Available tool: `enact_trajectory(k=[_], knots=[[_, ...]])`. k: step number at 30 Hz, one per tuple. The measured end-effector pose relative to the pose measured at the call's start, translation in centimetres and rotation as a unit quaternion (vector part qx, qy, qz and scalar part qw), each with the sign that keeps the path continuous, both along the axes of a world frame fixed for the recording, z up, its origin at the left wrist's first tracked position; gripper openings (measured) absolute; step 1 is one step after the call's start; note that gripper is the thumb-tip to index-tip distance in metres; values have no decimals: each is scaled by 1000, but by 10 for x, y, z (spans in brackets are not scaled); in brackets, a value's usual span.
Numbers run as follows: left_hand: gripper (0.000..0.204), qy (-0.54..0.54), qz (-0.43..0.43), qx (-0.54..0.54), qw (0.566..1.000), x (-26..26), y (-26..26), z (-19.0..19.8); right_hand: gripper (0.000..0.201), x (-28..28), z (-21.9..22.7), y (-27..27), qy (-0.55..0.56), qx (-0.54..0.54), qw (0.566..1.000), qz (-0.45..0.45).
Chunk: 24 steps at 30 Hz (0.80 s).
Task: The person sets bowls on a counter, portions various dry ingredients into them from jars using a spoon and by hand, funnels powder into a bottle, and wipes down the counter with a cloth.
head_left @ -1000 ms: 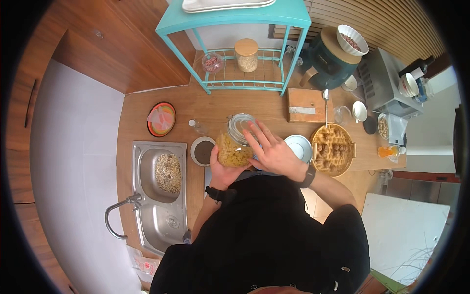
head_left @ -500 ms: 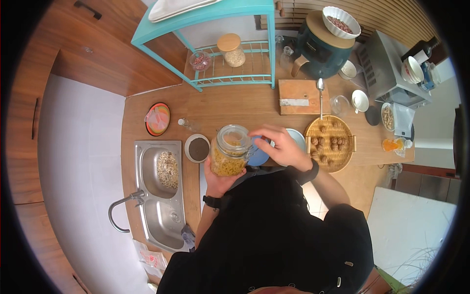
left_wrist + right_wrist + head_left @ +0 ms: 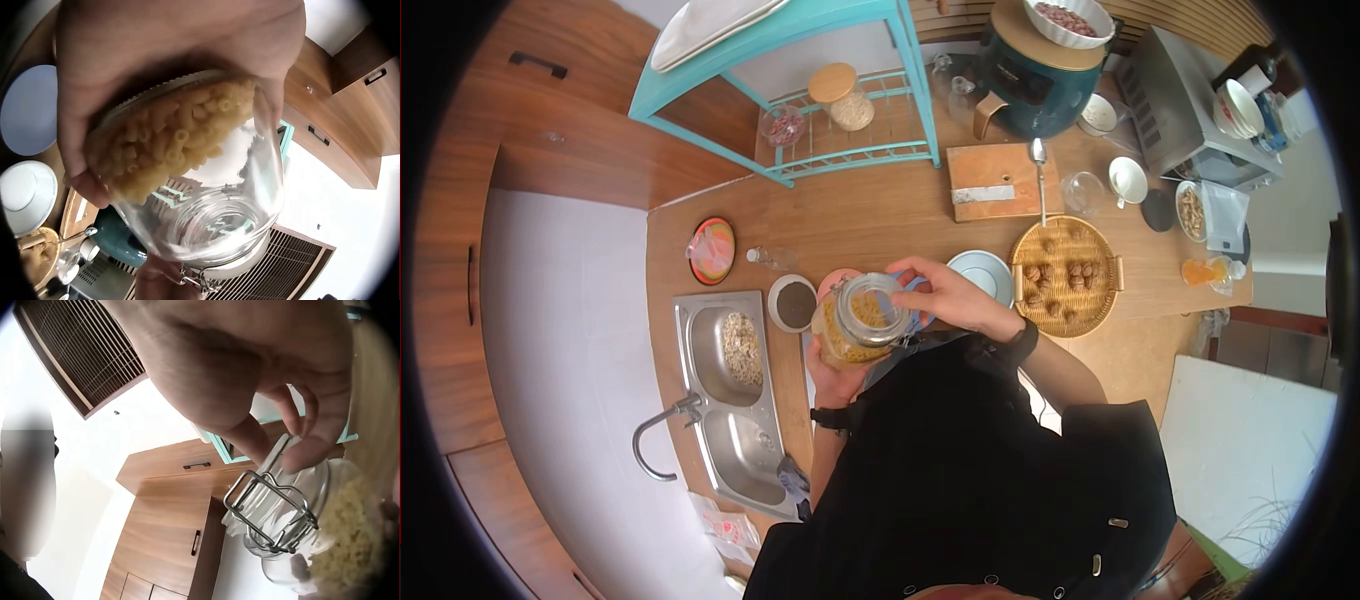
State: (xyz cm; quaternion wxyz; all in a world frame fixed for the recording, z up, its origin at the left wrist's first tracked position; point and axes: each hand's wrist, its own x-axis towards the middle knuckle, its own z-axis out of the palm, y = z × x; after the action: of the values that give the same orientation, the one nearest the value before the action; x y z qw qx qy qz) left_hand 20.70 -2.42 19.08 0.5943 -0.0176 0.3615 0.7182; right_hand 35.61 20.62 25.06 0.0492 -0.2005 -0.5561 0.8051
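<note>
Clear glass jar [image 3: 845, 342] is gripped by left hand [image 3: 837, 382]; right hand [image 3: 952, 297] pinches round lid [image 3: 872, 305].

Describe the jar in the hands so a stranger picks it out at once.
Start at the steel sink and go right along the counter, past the bowl of dark contents, to the person's left hand. It grips a clear glass jar partly filled with short yellow pasta tubes. Unlike the wooden-topped jar on the turquoise rack, this one has a metal wire clasp.
</note>
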Motion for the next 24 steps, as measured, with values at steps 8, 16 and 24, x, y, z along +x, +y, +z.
enact_trajectory(k=[8, 16, 24], knots=[[86, -19, 48, -32, 998, 2, 6, 3, 29, 29, 2, -37, 59, 97, 989, -90], [82, -50, 35, -5, 998, 2, -2, -5, 28, 44, 5, -34, -6, 200, 978, -58], [84, -33, 19, -28, 999, 8, -7, -14, 45, 21, 3, -28, 68, -63, 985, -143]])
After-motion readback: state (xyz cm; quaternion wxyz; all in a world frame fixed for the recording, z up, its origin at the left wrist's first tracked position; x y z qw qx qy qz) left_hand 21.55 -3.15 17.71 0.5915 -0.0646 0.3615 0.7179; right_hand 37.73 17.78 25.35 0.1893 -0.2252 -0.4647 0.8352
